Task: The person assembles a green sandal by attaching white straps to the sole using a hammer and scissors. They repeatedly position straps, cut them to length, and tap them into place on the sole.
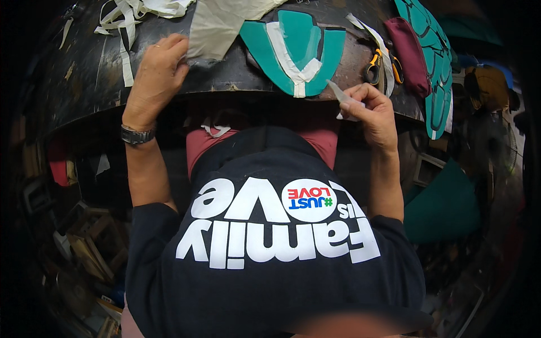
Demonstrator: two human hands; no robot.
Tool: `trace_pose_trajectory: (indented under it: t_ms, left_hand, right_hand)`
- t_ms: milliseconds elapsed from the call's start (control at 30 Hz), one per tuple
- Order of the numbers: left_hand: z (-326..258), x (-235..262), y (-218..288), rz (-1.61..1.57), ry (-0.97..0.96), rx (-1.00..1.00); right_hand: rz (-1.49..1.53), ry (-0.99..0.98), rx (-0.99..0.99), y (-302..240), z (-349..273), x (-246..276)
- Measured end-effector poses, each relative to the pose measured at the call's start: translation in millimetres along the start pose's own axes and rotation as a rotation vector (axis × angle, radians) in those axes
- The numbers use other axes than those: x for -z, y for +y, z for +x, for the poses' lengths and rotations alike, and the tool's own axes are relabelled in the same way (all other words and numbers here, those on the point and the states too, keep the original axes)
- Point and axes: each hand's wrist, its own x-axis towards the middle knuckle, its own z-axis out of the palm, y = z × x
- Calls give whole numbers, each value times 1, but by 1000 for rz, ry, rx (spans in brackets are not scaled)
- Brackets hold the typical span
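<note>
My left hand (159, 73), with a dark watch on its wrist, is over the left part of the dark worktop. Its fingers are curled closed at the edge of an off-white cloth (213, 31) and appear to pinch it, though the fingertips are partly hidden. My right hand (371, 110) pinches a narrow pale strip (340, 93) between thumb and fingers. The strip's pointed end reaches toward a teal U-shaped piece (332, 56), which looks like a shoe upper. White tape (280, 48) lies on that piece in a V shape, and its rounded end overhangs the worktop's near edge.
Orange-and-black handled scissors (373, 69) lie right of the teal piece, beside a white strip (389, 76). Further right are a maroon pouch (407, 53) and stacked teal pieces (434, 73). Tangled white strips (127, 14) occupy the far left of the worktop (84, 93).
</note>
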Motion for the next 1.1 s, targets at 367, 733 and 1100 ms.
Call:
trace_pose_trajectory:
  t_ms: [367,733,1100]
  left_hand:
    - [44,-74,48,-292,422,144]
    - [63,-47,-26,-43,758,250]
    - [24,-109,123,-266,172,-366]
  right_hand:
    - [26,-57,-11,-1,28,-23]
    - [60,-124,-40,0,37,9]
    - [10,-152,24,-13,86,17]
